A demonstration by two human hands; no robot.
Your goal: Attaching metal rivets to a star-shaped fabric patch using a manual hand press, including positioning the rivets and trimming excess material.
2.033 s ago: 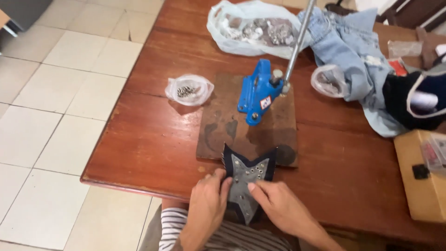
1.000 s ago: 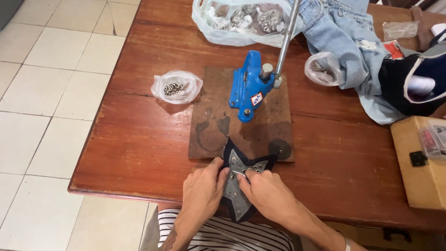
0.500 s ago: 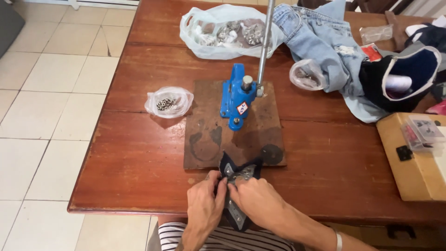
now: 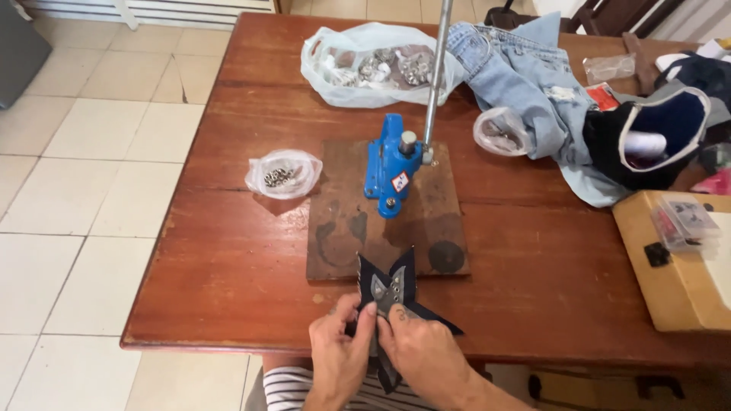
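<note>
Pale floor tiles [image 4: 84, 175] run along one side of a long reddish wooden table [image 4: 228, 251], which carries everything else; places below are taken from the blue hand press [image 4: 392, 171] that stands on a dark, stained wooden board [image 4: 343, 228] near the table's middle. Beyond and to the right of the press lies a heap of light blue denim [image 4: 533, 84], with a dark garment edged in pale binding [image 4: 655, 137] further right and a tan cardboard box [image 4: 678, 266] nearer the seated person on that side. Behind the press sits a large clear bag of metal fittings [image 4: 373, 65]; left of it, a small bag of eyelets [image 4: 282, 175]; just right of it, another small bag [image 4: 499, 129]. In front of the board, at the near table edge, the dark pointed fabric piece [image 4: 392, 285] with silvery panels is pinched between both hands: the left hand [image 4: 339, 354] and right hand [image 4: 422, 354] are closed on it, thumbs together at its centre. Compared with two seconds ago the piece looks more folded and drawn closer to the body, hands tighter together, so the work seems to be at a fitting stage, away from the press.
</note>
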